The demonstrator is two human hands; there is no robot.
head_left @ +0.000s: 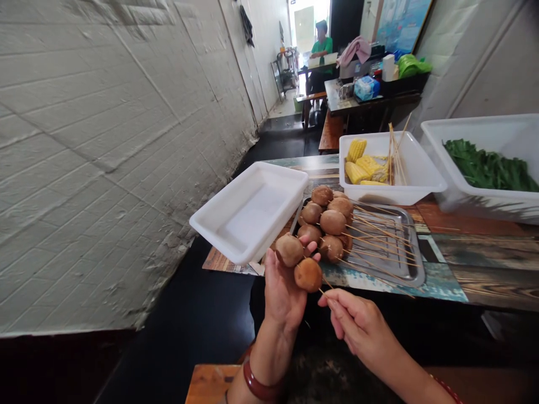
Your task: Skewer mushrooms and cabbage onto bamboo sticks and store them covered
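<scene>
Skewer (308,275), two mushrooms on it, is up in both hands, on the near side of the table (446,280), not resting on it. Left hand (285,292) is palm up under the mushroom end: far mushroom (289,250) cradled between thumb and fingers, near one lying across the fingers. Right hand (357,322) has the bare stick (321,291) pinched between thumb and fingers, just below the near mushroom. Hands don't touch each other; the stick bridges them. A second thin line shows by the near mushroom; can't tell if it's part of this skewer. Key relation is the axis: it runs diagonally, mushroom end far-left, stick end near-right. Tray (416,275) is ahead and to the right, with its pile (334,222) laid the same way round, mushrooms left, sticks right, but flatter across the view. So the held one is same order, steeper angle. Left hand is nearer the pile's mushrooms, fingertips right at its front edge; touching or not, can't tell. Right hand sits in front of the tray's stick side, well apart from it. White tub (248,247) is ahead-left, nearer the left hand.
</scene>
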